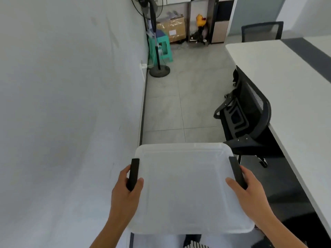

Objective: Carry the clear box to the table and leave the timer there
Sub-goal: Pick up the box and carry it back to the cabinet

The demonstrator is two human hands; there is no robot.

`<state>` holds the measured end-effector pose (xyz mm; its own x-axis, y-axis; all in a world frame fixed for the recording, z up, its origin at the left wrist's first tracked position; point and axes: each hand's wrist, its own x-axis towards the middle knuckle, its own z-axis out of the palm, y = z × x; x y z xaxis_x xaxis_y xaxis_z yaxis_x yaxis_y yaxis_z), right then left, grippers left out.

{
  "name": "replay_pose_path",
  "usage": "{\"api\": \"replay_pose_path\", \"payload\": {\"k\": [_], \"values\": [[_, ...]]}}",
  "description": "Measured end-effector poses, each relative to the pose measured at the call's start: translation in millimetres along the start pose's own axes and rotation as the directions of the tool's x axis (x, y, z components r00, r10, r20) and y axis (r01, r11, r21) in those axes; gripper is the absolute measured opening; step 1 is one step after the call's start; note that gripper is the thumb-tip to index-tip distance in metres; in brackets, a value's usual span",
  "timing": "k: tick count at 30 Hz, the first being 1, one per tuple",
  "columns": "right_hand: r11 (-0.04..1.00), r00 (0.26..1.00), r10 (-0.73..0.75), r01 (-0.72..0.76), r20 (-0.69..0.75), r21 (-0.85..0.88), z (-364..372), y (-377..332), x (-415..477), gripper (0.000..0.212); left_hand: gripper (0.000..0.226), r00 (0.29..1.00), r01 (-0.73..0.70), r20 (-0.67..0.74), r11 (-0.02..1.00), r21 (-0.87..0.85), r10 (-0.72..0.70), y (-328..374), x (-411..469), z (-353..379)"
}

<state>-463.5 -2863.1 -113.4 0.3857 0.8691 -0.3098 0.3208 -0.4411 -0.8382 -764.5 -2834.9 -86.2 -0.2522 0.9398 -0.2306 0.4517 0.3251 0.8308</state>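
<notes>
Between hands (pixel 188 192), clear box (pixel 186 185) level, long axis left-right

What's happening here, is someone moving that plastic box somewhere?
Yes. A person is carrying a clear box with its lid on, the left hand and right hand each gripping a black side handle. They stand between a wall and a long white table on the right. The box is not on the table yet, and no timer is visible.

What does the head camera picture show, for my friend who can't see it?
Two bare hands, left hand and right hand, carry a clear lidded plastic box by its black side latches. A long white table and black mesh office chair stand right.
</notes>
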Motion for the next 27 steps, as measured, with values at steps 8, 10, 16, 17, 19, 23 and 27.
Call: {"api": "replay_pose_path", "payload": {"k": [8, 10, 16, 17, 19, 23, 27], "values": [[0.999, 0.998, -0.042, 0.043, 0.043, -0.029, 41.5, -96.7, 183.2, 0.052, 0.047, 0.998, 0.048, -0.033, 0.997, -0.053, -0.05, 60.8, 185.4, 26.9], [0.999, 0.999, -0.027, 0.027, 0.019, -0.042, 59.1, -114.4, 229.9, 0.053, 0.047, 0.998, 0.046, -0.031, 0.997, -0.06, -0.048, 73.0, 240.9, 35.1], [0.999, 0.996, -0.008, 0.005, -0.094, -0.039, 88.4, -192.6, 360.0, 0.051, 0.044, 1.0, 0.01, 0.03, 0.996, -0.089, -0.008, 139.9, 408.1, 52.2], [0.999, 0.993, -0.003, -0.001, -0.116, -0.039, 90.4, -206.2, 381.3, 0.052, 0.044, 0.999, -0.003, 0.044, 0.996, -0.092, 0.007, 155.1, 435.4, 55.2], [0.999, 0.99, 0.015, -0.02, -0.143, -0.033, 92.3, -227.3, 421.5, 0.054, 0.044, 0.996, -0.031, 0.082, 0.997, -0.069, 0.036, 183.4, 485.8, 65.2], [0.999, 0.977, 0.051, -0.05, -0.206, 0.008, 94.0, -262.3, 502.7, 0.056, 0.042, 0.986, -0.074, 0.145, 0.995, -0.072, 0.084, 239.0, 578.9, 92.8], [0.997, 0.973, 0.067, -0.058, -0.222, 0.045, 94.8, -286.3, 597.1, 0.056, 0.042, 0.98, -0.076, 0.178, 0.995, -0.067, 0.087, 277.5, 669.9, 136.6]]}}
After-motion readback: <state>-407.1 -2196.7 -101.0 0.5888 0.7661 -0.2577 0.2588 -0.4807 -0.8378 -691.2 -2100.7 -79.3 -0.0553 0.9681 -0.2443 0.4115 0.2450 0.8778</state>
